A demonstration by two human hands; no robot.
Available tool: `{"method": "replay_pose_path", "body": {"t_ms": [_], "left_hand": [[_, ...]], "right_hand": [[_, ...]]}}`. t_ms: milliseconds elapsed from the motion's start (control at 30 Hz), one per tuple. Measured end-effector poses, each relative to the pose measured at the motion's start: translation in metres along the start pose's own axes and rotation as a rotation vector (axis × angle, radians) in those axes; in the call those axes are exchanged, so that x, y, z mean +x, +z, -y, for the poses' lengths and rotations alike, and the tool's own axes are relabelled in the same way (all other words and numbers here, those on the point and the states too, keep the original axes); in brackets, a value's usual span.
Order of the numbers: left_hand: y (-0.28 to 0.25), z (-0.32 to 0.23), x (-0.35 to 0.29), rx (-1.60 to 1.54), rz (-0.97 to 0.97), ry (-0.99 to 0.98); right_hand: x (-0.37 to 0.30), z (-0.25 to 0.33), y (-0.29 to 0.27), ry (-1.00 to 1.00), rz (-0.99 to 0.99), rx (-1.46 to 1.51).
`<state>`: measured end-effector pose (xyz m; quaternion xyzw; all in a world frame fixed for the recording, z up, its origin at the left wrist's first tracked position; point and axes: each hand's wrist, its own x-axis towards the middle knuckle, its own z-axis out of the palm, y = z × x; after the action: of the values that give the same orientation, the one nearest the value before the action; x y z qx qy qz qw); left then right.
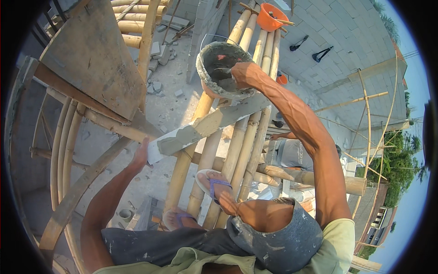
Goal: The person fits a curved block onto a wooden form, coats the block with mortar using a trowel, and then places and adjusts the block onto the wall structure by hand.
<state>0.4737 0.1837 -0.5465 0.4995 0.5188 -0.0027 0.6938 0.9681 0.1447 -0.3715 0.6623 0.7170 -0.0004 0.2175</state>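
My right hand (245, 74) reaches into a mortar-caked bucket (206, 68) standing on a bamboo scaffold (237, 146), closed around the handle of a trowel (222, 72) whose blade lies in the wet mortar. My left hand (140, 155) grips the near end of a long grey plank (205, 124) smeared with mortar, which lies slanted across the bamboo poles below the bucket. My feet in purple-strapped sandals (211, 180) rest on the poles.
An orange bucket (270, 17) sits further along the scaffold. A grey block wall (337, 41) rises to the right. Another person (292, 153) works below the scaffold. A wooden board (91, 59) and curved bamboo rails stand at left; rubble lies on the ground far below.
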Motion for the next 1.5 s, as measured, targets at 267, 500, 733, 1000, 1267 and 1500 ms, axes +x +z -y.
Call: {"method": "replay_pose_path", "body": {"t_ms": [267, 500, 733, 1000, 1267, 1500], "left_hand": [[0.003, 0.005, 0.009, 0.039, -0.080, -0.018], [0.009, -0.006, 0.001, 0.013, -0.004, -0.015], [0.001, -0.010, -0.003, 0.066, 0.093, 0.018], [-0.013, -0.014, -0.003, -0.077, 0.209, -0.085], [-0.025, -0.003, 0.002, -0.181, 0.247, -0.125], [-0.022, -0.005, 0.000, -0.160, 0.285, -0.111]], "right_hand": [[-0.026, -0.032, -0.030, 0.385, 0.495, 0.934], [-0.062, -0.059, -0.006, 0.408, 0.569, 1.525], [-0.111, -0.040, 0.000, 0.224, 0.305, 1.966], [-0.161, 0.107, -0.039, 0.166, 0.128, 1.680], [-0.147, 0.256, -0.006, -0.011, -0.192, 0.815], [-0.170, 0.275, -0.021, -0.007, -0.348, 1.018]]}}
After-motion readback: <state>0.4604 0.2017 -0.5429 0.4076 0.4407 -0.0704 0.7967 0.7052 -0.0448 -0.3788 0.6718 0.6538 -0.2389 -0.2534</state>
